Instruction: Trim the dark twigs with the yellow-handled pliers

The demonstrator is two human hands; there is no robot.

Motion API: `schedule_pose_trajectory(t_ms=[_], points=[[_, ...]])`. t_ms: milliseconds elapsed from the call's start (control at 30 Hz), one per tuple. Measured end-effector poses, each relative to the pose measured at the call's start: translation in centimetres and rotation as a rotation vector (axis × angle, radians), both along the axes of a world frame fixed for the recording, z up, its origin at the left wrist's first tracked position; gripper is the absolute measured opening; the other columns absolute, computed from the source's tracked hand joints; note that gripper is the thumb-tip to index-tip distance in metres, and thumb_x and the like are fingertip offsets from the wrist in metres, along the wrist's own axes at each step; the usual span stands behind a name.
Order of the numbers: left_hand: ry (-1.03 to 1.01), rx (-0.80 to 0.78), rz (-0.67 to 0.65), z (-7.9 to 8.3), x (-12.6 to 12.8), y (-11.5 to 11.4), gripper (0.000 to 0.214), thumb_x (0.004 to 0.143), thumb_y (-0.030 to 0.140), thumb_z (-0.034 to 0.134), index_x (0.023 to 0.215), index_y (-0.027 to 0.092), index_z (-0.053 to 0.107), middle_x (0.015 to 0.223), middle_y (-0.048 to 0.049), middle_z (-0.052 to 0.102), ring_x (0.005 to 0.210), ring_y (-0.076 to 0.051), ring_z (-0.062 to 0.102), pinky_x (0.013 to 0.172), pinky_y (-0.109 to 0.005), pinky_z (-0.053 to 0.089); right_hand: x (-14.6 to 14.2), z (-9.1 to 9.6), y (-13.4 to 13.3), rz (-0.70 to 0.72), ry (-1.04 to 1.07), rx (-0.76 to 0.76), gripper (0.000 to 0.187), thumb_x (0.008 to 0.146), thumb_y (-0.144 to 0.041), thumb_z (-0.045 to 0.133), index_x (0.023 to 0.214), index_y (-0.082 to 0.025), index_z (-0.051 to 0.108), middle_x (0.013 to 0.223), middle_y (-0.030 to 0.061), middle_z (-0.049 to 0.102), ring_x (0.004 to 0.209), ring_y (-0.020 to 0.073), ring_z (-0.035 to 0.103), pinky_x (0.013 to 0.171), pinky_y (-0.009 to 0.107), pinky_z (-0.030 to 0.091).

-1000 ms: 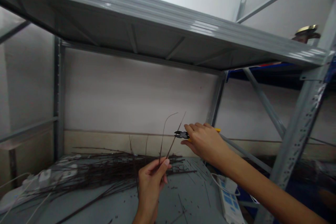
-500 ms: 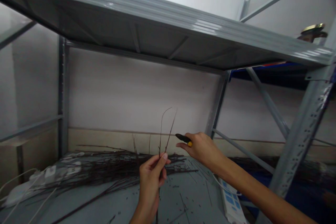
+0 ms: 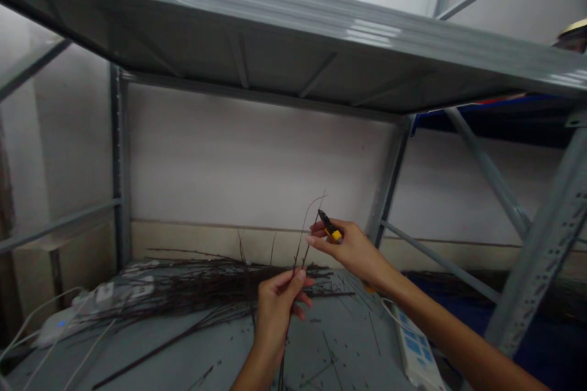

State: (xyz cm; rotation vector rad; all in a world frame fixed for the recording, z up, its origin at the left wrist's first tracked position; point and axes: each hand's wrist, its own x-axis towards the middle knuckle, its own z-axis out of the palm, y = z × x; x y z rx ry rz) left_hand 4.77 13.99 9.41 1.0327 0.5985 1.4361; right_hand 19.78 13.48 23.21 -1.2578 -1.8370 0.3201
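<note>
My left hand [image 3: 280, 304] is closed around a thin dark twig [image 3: 300, 241], pinching it between thumb and fingers just below where it forks. One of the two thin branches bends over at its tip. My right hand [image 3: 348, 244] holds a small pair of pliers or cutters [image 3: 331, 227] with dark jaws and a yellow part; the exact kind is unclear. Its thumb and fingertips are at the right-hand branch of the twig, and the jaws point up and left beside it. Behind my left hand, a pile of dark twigs [image 3: 197, 293] lies on the grey shelf board [image 3: 220, 354].
Another shelf [image 3: 275, 6] spans overhead, held by a metal post [image 3: 545, 250] at the right. A white power strip [image 3: 415, 342] lies on the right, and white cables [image 3: 92, 348] run at the left. Small twig scraps [image 3: 332, 354] are scattered on the board.
My right hand has come in to the twig, its fingers now at one branch and the cutter turned more upright. The view has shifted slightly.
</note>
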Motion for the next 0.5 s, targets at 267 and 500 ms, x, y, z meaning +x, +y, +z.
schedule_pose_trajectory(t_ms=[267,500], points=[[-0.033,0.072,0.037,-0.3,-0.4,-0.5,0.051,0.082,0.056,0.072,0.110,0.014,0.079,0.103,-0.0141,0.077,0.092,-0.026,0.071,0.070,-0.035,0.064,-1.6,-1.8,0.9,-0.014,-0.006,0.021,0.021,0.082,-0.040,0.069,0.088,-0.020,0.070,0.084,0.0054,0.073,0.081,0.0226,0.068,0.075,0.035,0.051],[-0.082,0.021,0.045,-0.7,-0.8,0.2,0.050,0.083,0.054,0.073,0.109,0.012,0.079,0.110,-0.0166,0.076,0.097,-0.030,0.072,0.073,-0.039,0.065,-0.1,-3.1,0.8,-0.261,-0.584,0.352,0.043,0.092,-0.055,0.061,0.111,-0.016,0.066,0.096,0.0126,0.074,0.086,0.0289,0.069,0.077,0.039,0.047]])
